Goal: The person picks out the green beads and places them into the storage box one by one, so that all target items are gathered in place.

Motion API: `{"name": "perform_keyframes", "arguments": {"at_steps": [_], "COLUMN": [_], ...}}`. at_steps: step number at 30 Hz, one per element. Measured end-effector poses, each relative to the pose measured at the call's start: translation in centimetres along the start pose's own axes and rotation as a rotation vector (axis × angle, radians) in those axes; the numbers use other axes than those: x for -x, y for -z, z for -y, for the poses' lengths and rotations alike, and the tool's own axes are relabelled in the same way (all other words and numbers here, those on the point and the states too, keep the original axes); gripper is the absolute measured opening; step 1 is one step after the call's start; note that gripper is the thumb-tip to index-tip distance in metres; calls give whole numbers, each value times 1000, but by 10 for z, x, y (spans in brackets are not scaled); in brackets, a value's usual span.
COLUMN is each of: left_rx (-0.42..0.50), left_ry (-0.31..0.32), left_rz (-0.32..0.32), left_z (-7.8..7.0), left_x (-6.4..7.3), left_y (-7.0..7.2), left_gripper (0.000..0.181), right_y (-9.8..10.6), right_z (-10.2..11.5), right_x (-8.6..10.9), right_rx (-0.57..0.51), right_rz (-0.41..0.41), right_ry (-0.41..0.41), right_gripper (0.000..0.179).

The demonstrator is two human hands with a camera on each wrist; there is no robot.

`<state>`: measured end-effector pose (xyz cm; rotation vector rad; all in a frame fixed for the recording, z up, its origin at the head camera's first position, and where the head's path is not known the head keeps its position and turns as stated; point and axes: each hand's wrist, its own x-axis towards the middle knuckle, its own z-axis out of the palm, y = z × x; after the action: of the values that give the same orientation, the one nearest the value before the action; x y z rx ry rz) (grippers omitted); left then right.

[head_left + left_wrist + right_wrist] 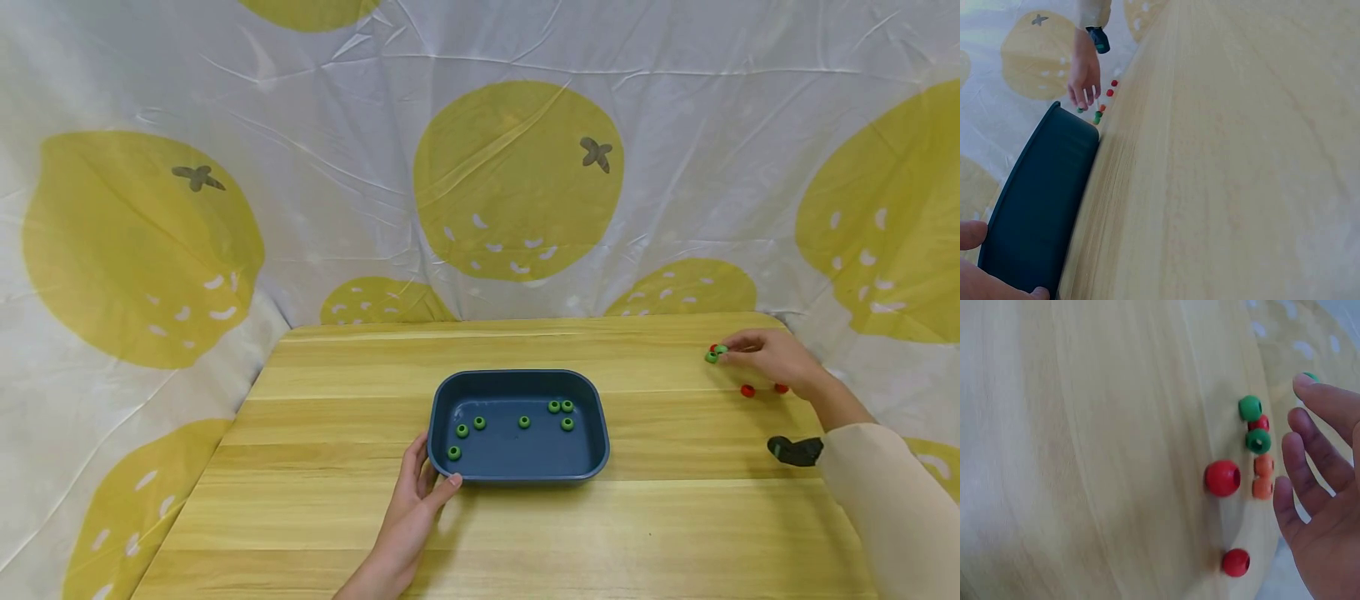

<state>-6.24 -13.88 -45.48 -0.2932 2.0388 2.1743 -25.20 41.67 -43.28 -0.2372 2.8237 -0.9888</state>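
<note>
My left hand (405, 512) grips the near left corner of a dark blue rectangular tub (517, 480), its thumb at the rim and the other fingers along the left side. Inside the tub lie several green beads (524, 422), scattered over the bottom. At the far right of the table, my right hand (772, 358) pinches a green bead (1311, 376), mostly hidden behind the thumb tip in the right wrist view. Close by its fingers sit two green beads (1259, 441), a red bead (1262, 423) between them, and two orange beads (1263, 488).
Two more red beads (1222, 478) lie on the wooden table (637, 542) nearer the right wrist. A dark device (795, 451) shows at the right cuff. Behind the table hangs a cloth (517, 183) printed with lemons.
</note>
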Motion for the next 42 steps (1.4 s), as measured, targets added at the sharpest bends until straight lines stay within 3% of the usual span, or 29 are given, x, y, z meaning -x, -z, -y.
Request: {"name": "perform_keyframes", "arguments": {"at_steps": [9,17,28,42], "left_rx": [-9,9,14,17], "left_ry": [-12,-17,-17,-22], "left_rz": [1,2,9,8], "left_z": [0,0,0,1], "left_x": [0,1,0,0], "left_y": [0,0,0,0], "left_gripper": [85,85,86,85], "right_y": [-6,-16,-29,-45], "right_z": [25,49,79,113], "right_x": [-10,-18,-27,-33], "right_rx": [-4,-72,-54,-82], "right_rz": [34,64,103,155], "right_ry": [105,102,219,293], "right_gripper": [39,38,28,23]}}
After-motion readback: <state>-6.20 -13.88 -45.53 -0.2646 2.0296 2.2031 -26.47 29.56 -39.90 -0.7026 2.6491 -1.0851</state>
